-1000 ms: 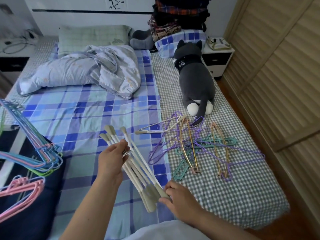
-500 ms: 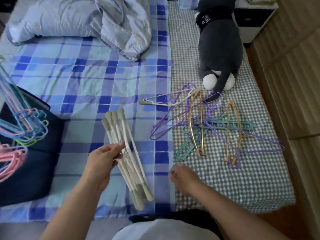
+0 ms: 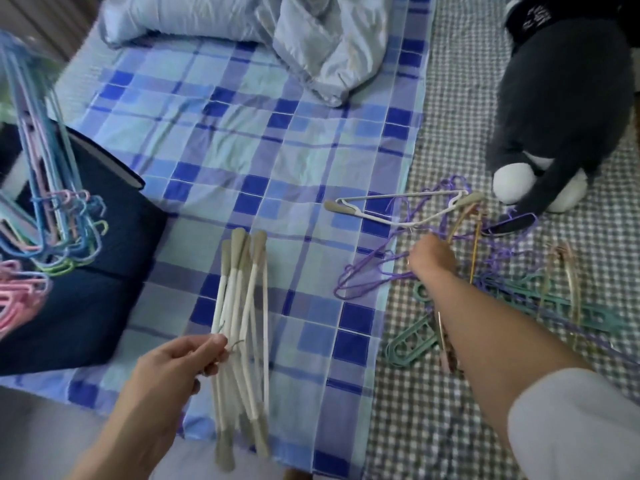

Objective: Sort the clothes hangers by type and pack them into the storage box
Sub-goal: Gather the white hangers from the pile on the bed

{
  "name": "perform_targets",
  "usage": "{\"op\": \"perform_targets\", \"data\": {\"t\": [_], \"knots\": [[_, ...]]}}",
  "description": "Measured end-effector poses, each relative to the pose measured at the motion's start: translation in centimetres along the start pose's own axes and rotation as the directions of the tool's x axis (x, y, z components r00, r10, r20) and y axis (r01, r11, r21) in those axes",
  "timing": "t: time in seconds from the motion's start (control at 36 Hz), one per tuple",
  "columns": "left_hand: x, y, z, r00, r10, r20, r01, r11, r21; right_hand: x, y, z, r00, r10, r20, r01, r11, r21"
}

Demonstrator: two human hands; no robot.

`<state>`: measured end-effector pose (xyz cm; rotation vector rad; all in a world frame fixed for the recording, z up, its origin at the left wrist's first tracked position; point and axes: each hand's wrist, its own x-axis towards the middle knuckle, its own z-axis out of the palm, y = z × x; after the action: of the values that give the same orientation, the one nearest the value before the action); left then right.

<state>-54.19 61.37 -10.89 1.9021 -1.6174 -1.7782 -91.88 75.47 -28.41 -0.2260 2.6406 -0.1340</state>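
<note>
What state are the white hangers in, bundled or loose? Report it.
Bundled. The left hand grips the white hangers together by their hooks; one matching white hanger lies apart on the bed.

hands (image 3: 173, 362): 2 | plush cat (image 3: 561, 98): 1 | loose white hanger (image 3: 398, 206): 1 | green hangers (image 3: 412, 341): 2

Left hand (image 3: 176, 363) at lower centre-left of the frame, fingers curled, thumb and fingertips pinching; forearm running down to the bottom edge. Right hand (image 3: 433, 258) at centre right, back facing the camera, fingers hidden; forearm bare, extended diagonally from a white sleeve at lower right
</note>
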Motion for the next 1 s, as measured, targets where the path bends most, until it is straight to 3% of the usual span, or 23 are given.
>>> {"op": "perform_targets", "data": {"t": [0.25,0.39,0.53,0.61,0.72,0.78,0.86,0.92,1.0], "knots": [[0.1,0.8,0.3,0.994,0.075,-0.077,-0.083,0.992,-0.100,-1.4,-0.4,-4.1,0.967,-0.081,-0.243,0.116,0.984,0.134],[-0.2,0.4,-0.6,0.996,0.085,-0.030,-0.087,0.993,-0.085,-2.8,0.2,-5.7,0.952,-0.078,-0.295,0.147,0.965,0.219],[-1.7,0.7,-0.9,0.995,0.093,0.040,-0.086,0.986,-0.141,-6.8,0.9,-7.4,0.948,-0.019,-0.319,0.159,0.894,0.419],[-3.0,1.9,-1.0,0.986,0.133,0.105,-0.110,0.973,-0.203,-11.3,1.1,-10.7,0.954,0.027,-0.299,0.179,0.749,0.638],[-3.7,3.6,-0.5,0.962,0.146,0.233,-0.072,0.952,-0.298,-18.9,0.1,-16.0,0.979,0.034,-0.203,0.178,0.355,0.918],[-4.0,4.5,-0.2,0.941,0.150,0.302,-0.042,0.940,-0.337,-22.5,-0.1,-18.2,0.989,0.022,-0.145,0.138,0.188,0.972],[-4.4,5.6,0.1,0.903,0.181,0.389,-0.024,0.927,-0.375,-26.7,0.0,-19.4,0.999,-0.034,-0.042,0.044,0.073,0.996],[-4.6,6.0,0.4,0.879,0.207,0.429,-0.031,0.924,-0.382,-28.5,0.4,-19.1,0.996,-0.092,-0.014,0.023,0.096,0.995],[-5.1,6.3,1.0,0.845,0.235,0.481,-0.051,0.929,-0.365,-30.6,1.9,-17.9,0.989,-0.150,0.006,0.034,0.264,0.964]]}}
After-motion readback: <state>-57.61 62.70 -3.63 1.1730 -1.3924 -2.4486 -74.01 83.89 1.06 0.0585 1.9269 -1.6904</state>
